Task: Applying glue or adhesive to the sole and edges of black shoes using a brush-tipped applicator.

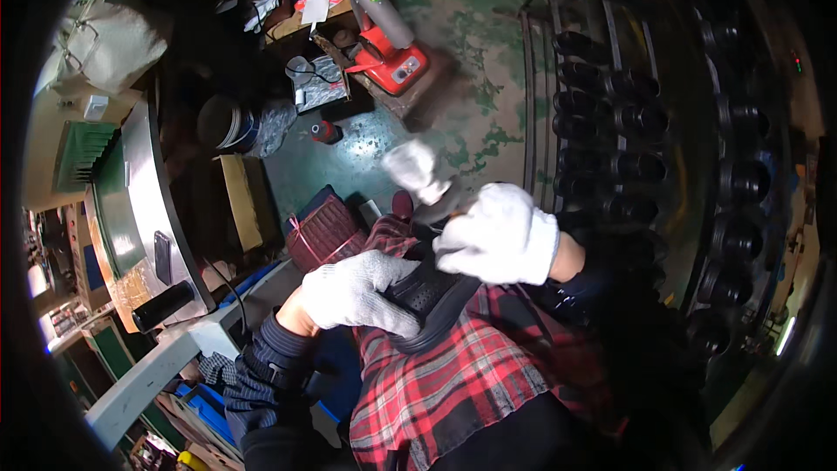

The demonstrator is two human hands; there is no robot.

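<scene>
My left hand, in a whitish knitted glove, is closed around a black shoe above my lap. Its thumb and fingers wrap the near left end, and a perforated inner surface shows between my hands. My right hand, in a white glove, is bent over the shoe's far right part with its fingers curled in. What those fingers hold, if anything, is hidden. Just beyond them is a white thing, too blurred to name. A red, black and white plaid cloth covers my lap under the shoe.
Racks of black shoes line the right. Ahead stands a red device with a grey cylinder, beside a cluttered bench. A metal-edged table is on the left, above a pale frame bar. A dark red woven item lies beyond my left hand.
</scene>
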